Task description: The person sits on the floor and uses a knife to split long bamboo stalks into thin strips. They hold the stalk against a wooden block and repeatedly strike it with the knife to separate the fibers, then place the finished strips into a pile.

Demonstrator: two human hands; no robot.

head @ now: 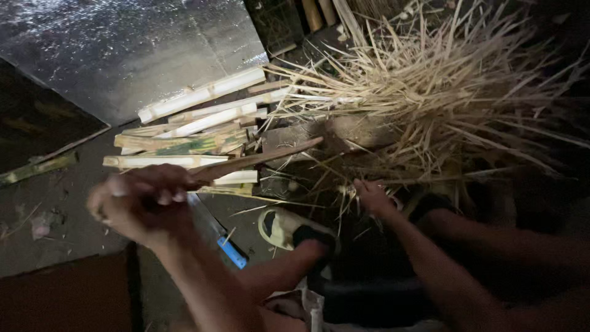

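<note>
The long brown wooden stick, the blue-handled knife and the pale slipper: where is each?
Long brown wooden stick [258,161], head view, mid-shaft.
Blue-handled knife [232,252], head view, blue handle.
Pale slipper [279,226], head view, toe end.

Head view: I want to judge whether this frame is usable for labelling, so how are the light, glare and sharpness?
Head view: dim overall, the lower right nearly black; the silvery sheet at upper left throws speckled glare; the left hand and the bamboo strip it grips are motion-blurred; the right hand is darker but steadier; the pale split bamboo pieces and the heap of thin slivers read fairly sharp.
</note>
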